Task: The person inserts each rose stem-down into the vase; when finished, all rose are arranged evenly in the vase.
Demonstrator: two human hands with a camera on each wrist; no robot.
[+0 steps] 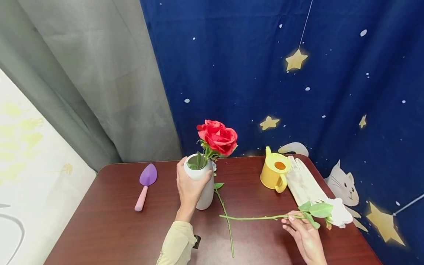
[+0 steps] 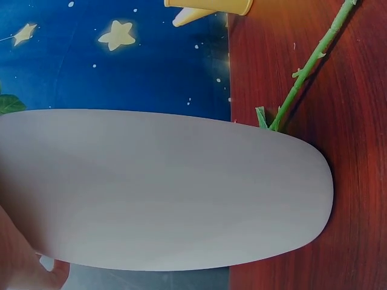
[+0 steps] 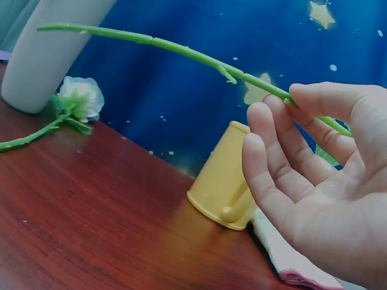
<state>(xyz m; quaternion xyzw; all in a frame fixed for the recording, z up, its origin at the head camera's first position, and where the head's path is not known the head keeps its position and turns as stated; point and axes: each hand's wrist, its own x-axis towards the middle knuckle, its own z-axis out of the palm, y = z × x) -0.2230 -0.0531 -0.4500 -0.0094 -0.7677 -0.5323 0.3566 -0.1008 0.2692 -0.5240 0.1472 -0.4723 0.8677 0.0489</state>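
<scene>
In the head view my left hand [image 1: 192, 186] grips the white vase [image 1: 206, 195] near its rim, thumb on the right side. The vase stands upright on the table and fills much of the left wrist view. Red roses [image 1: 218, 138] lean out of its mouth to the right. My right hand [image 1: 303, 232] pinches the stem of a white rose [image 1: 339, 212] between thumb and fingertips. This stem lies level, its bare end pointing left toward the vase. A second white rose [image 3: 84, 99] lies on the table beside the vase, its head partly hidden in the head view.
A yellow watering can [image 1: 273, 173] stands at the back right, with pale gloves [image 1: 306, 184] next to it. On the left lies a trowel [image 1: 148, 175] with a purple blade and pink handle. Curtains hang behind the brown table [image 1: 99, 228].
</scene>
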